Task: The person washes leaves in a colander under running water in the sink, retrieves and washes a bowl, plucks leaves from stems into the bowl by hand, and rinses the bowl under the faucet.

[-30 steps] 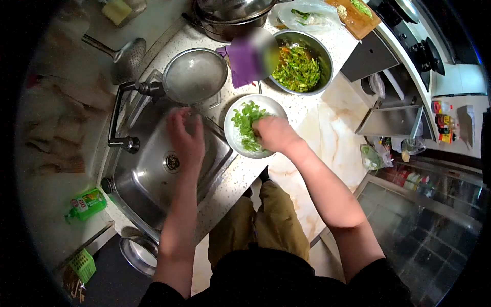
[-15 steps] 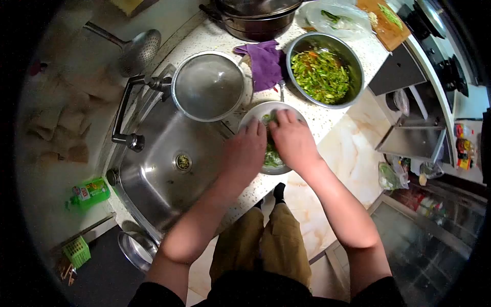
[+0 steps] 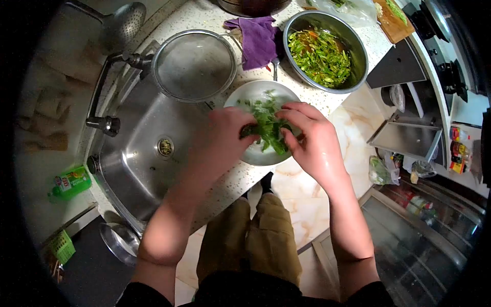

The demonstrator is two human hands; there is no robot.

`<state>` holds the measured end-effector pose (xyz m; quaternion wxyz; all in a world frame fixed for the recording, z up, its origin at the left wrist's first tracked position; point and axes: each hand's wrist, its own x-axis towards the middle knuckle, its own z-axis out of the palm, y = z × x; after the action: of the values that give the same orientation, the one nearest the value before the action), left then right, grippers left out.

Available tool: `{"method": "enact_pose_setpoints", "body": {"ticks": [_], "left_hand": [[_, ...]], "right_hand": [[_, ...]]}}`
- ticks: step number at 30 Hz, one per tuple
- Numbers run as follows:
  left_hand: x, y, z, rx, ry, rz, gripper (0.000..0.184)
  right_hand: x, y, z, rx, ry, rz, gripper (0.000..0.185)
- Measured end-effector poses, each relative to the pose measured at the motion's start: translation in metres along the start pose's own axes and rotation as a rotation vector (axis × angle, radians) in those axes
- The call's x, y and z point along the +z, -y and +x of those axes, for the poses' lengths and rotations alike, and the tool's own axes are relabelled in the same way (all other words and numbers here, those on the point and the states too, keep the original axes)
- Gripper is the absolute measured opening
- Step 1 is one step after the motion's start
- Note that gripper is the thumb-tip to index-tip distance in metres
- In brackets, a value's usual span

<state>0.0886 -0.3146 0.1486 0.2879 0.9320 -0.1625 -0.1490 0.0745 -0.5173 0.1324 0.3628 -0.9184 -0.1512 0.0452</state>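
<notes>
A white bowl stands on the counter edge beside the sink, with chopped leafy greens in it. Over its left side is my left hand, blurred by motion, its fingers and thumb curled on the edge of the greens. From the right, my right hand reaches in with bent fingers and thumb closing on the greens' other side. Some leaves are lifted between both hands. Part of the bowl's rim is hidden behind my hands.
A metal basin of cut green vegetables stands behind the bowl. A mesh strainer sits at the sink corner, near a purple cloth. Further off are a cutting board, a faucet and a green bottle.
My hands have moved apart from close together in the bowl, and the greens between them show more, lifted and loosened. The view has shifted, so the counter things sit higher.
</notes>
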Motion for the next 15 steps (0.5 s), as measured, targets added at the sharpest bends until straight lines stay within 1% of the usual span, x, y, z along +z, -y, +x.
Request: {"method": "enact_pose_setpoints", "body": {"ticks": [1,2,3,4,5,6,8,9,10,12,14,15], "left_hand": [[-0.004,-0.001,-0.005,-0.049,0.0,-0.191,0.02],[-0.003,-0.001,-0.01,-0.048,-0.001,-0.206,0.02],[-0.002,0.0,-0.013,-0.038,-0.066,-0.353,0.024],[0.0,0.001,-0.016,-0.03,-0.13,-0.5,0.028],[0.002,0.002,-0.018,-0.021,-0.118,-0.582,0.036],[0.006,0.004,-0.019,-0.022,-0.118,-0.594,0.036],[0.015,0.009,-0.021,-0.085,-0.201,-0.858,0.045],[0.016,0.01,-0.022,-0.131,-0.148,-0.972,0.047],[0.017,0.01,-0.022,-0.136,-0.149,-0.982,0.047],[0.021,0.009,-0.021,-0.123,-0.196,-1.231,0.043],[0.022,0.012,-0.02,-0.115,-0.203,-1.233,0.043],[0.022,0.013,-0.02,-0.107,-0.212,-1.227,0.044]], "right_hand": [[-0.001,0.002,-0.002,-0.01,-0.026,0.056,0.039],[-0.001,0.004,-0.004,-0.021,-0.052,0.112,0.04],[0.0,0.013,-0.002,0.003,-0.07,0.283,0.037],[0.003,0.017,-0.003,0.037,-0.065,0.346,0.034],[0.005,0.02,-0.003,0.071,-0.063,0.41,0.031],[0.008,0.024,-0.003,0.106,-0.063,0.473,0.028],[0.02,0.011,-0.006,0.183,-0.027,0.448,0.028],[0.023,0.008,-0.006,0.216,-0.062,0.549,0.023],[0.023,0.007,-0.007,0.219,-0.054,0.543,0.023],[0.017,0.01,-0.008,0.339,-0.075,0.944,0.019],[0.012,0.008,-0.007,0.35,-0.048,0.969,0.018],[0.011,0.009,-0.007,0.347,-0.084,1.072,0.018]]}}
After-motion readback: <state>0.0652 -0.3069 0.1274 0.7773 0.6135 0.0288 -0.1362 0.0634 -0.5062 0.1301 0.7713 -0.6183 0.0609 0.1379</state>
